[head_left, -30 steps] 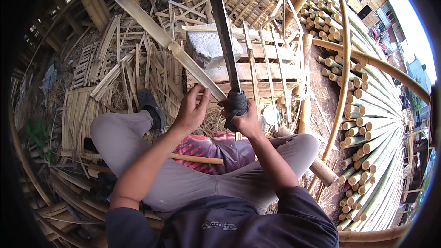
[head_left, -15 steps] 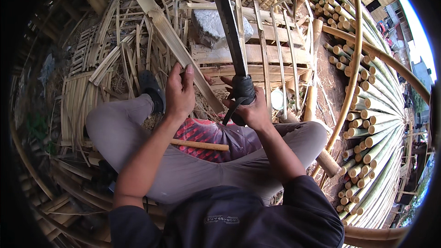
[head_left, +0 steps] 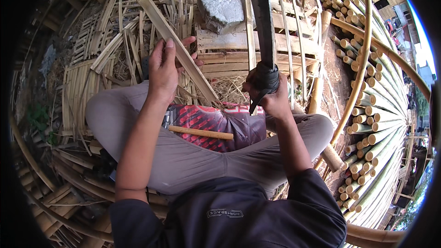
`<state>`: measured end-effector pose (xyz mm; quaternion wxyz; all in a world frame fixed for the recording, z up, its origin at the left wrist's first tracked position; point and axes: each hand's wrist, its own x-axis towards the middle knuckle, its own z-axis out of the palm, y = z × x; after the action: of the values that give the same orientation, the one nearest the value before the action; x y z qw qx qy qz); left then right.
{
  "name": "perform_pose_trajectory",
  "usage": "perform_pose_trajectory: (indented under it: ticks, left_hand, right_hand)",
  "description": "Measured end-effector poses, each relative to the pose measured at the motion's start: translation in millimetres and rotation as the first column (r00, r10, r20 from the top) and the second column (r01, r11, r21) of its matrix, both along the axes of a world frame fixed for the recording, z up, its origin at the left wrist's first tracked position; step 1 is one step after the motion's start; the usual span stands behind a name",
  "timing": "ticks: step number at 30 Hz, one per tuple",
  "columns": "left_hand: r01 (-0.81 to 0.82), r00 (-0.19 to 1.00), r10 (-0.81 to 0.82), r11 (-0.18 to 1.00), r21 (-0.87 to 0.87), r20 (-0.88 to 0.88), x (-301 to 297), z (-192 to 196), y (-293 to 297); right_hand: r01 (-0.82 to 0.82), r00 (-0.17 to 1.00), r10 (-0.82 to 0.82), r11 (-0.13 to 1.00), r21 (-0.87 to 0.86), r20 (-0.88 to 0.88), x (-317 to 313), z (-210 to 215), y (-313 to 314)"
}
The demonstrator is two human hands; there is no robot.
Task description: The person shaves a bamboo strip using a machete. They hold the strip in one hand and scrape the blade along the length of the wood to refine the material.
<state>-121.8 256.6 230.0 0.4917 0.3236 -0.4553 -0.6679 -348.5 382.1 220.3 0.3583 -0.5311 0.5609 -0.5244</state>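
A long, flat split bamboo strip (head_left: pixel 158 20) slants from the far left down toward my lap. My left hand (head_left: pixel 164 73) is closed on it, thumb on top and fingers reaching round its underside. My right hand (head_left: pixel 276 100) grips the black-wrapped handle of a machete (head_left: pixel 261 18), whose dark, broad blade points away from me. Blade and strip are apart. Across my lap lies a cloth (head_left: pixel 195 115) in red and dark grey, and on it rests a short round stick (head_left: pixel 200 132).
Beyond my hands a grey stone block (head_left: pixel 223 10) sits on a slatted wooden crate (head_left: pixel 220 41), with thin bamboo strips leaning around it. Slats and split pieces (head_left: pixel 82 103) litter the left. Cut bamboo poles (head_left: pixel 383 124) are stacked at right, behind a curved bamboo rail (head_left: pixel 363 59).
My right hand has moved right with the machete, farther from the strip. My left hand has shifted up and left, still on the strip.
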Motion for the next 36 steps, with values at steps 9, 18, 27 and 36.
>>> perform_pose_trajectory:
  ticks: [9, 18, 27, 36]
  left_hand:
    - [-0.005, 1.0, 0.004, 0.999, 0.053, 0.024, -3, -7, 0]
    - [0.022, 0.998, -0.022, 1.0, -0.001, 0.065, -3, -10, 1]
    - [0.08, 0.988, -0.081, 0.997, 0.017, 0.133, -8, -13, 5]
    - [0.007, 0.982, -0.006, 1.0, -0.004, 0.189, -7, -21, 1]
  right_hand:
    - [-0.236, 0.946, 0.184, 0.956, 0.176, 0.267, 43, -2, -1]
    - [-0.215, 0.943, 0.181, 0.972, 0.094, 0.279, 40, -14, -3]
    - [-0.198, 0.966, 0.174, 0.974, 0.115, 0.191, 51, -28, 1]
    - [-0.093, 0.952, 0.054, 0.989, 0.119, 0.301, 51, -36, -1]
